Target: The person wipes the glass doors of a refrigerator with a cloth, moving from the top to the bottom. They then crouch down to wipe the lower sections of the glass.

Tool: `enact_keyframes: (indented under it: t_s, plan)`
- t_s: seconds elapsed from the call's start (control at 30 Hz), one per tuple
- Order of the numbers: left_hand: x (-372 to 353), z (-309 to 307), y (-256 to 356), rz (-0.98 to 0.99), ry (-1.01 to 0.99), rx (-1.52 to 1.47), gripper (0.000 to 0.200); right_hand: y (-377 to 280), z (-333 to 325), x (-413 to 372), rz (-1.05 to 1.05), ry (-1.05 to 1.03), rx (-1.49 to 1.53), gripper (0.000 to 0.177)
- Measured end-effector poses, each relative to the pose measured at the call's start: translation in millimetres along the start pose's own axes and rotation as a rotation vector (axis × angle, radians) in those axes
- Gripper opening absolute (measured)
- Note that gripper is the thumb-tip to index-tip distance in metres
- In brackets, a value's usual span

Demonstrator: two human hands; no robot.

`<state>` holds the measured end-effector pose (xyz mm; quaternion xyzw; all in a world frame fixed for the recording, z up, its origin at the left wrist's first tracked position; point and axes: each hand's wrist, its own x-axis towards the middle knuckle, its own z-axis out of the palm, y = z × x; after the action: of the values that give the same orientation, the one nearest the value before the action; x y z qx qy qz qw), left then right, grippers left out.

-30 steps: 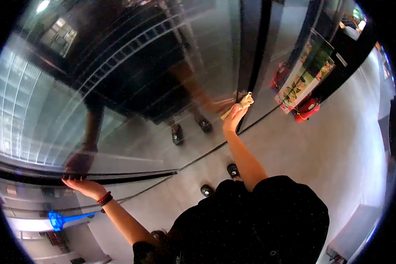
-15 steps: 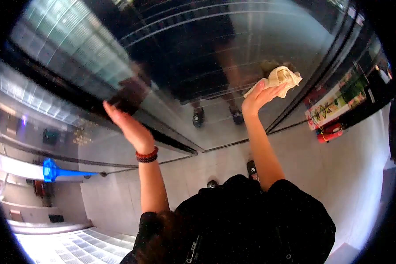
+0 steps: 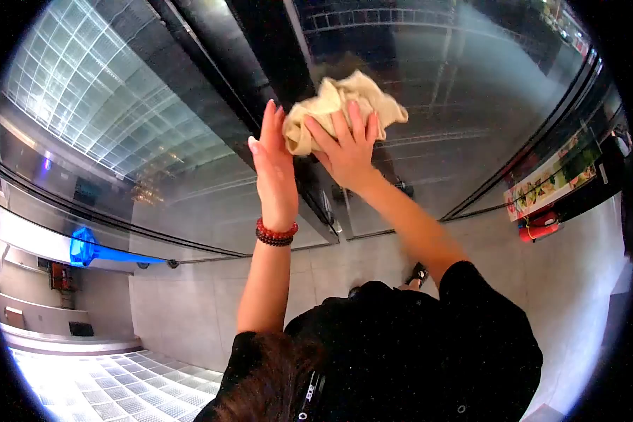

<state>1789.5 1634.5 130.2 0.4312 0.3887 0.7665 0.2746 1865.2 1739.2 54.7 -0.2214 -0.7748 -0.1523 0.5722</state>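
Note:
My right hand lies spread over a crumpled cream cloth, pressing it to the dark glass pane beside the black upright frame. The cloth is bunched above and to the left of the fingers. Just left of it, my left hand is held out straight with the thumb apart, its fingertips up at the frame and close to the cloth's left edge. Nothing shows in it. Red and dark bead bracelets circle that wrist.
More glass stretches to the left, with a blue object beyond it. At right stand a colourful printed panel and a red fire extinguisher. Pale tiles cover the floor under my feet.
My right hand has carried the cloth leftward across the glass to the upright frame. My left hand has moved right and now stands more upright beside the cloth.

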Motion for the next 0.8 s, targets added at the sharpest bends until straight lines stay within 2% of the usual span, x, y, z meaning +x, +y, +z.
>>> enact_keyframes:
  t_s: [0.03,0.07,0.1,0.17,0.2,0.23,0.37,0.47,0.57,0.63,0.67,0.73,0.77,0.8]
  plan:
    - [-0.3,-4.0,2.7,0.024,-0.071,0.041,0.077,-4.4,-4.0,20.7,-0.012,0.011,0.018,0.057]
    - [-1.1,-4.7,4.1,-0.004,-0.034,-0.006,0.077,-7.4,-9.0,49.2,-0.077,0.084,0.017,0.054]
    - [-2.8,-3.7,4.0,-0.038,0.003,-0.054,0.077,-8.6,-19.4,73.8,-0.133,0.064,0.058,0.052]
    - [-4.8,-2.0,6.2,-0.025,-0.029,0.01,0.076,-9.0,-33.6,112.7,-0.173,0.033,0.034,0.05]
    - [-5.1,-2.4,7.7,-0.026,-0.034,0.029,0.076,-7.1,-32.0,127.2,-0.217,0.082,0.005,0.047]
    - [-5.1,-2.5,7.0,-0.023,-0.036,0.047,0.075,-4.0,-29.0,134.2,-0.264,0.131,-0.021,0.044]
    - [-7.2,-10.0,2.2,-0.021,-0.001,0.064,0.071,-6.1,-17.9,120.9,-0.285,0.112,-0.048,0.036]
    - [-10.3,-14.1,-0.1,0.01,0.045,0.095,0.068,-6.8,-6.5,61.5,-0.306,-0.009,-0.089,0.034]
    - [-20.7,-20.7,-12.2,-0.068,0.075,0.099,0.068,-1.6,10.1,-17.1,-0.334,-0.172,-0.073,0.036]
    - [-29.4,-31.5,-27.6,-0.101,0.066,0.277,0.064,5.3,11.6,-69.2,-0.385,-0.383,-0.067,0.034]
    - [-31.3,-32.8,-31.2,-0.088,0.051,0.329,0.064,7.6,8.9,-87.0,-0.396,-0.629,-0.03,0.033]
    - [-34.3,-28.2,-33.7,-0.104,0.035,0.377,0.064,20.1,36.4,-154.5,0.014,-0.712,0.733,0.034]
    - [-34.7,-21.4,-29.0,-0.131,0.034,0.376,0.064,40.4,35.6,-180.2,-0.319,-0.701,0.565,0.034]
    - [-34.9,-20.6,-30.4,-0.137,0.02,0.38,0.064,51.9,36.1,-194.6,-0.411,-0.692,0.515,0.034]
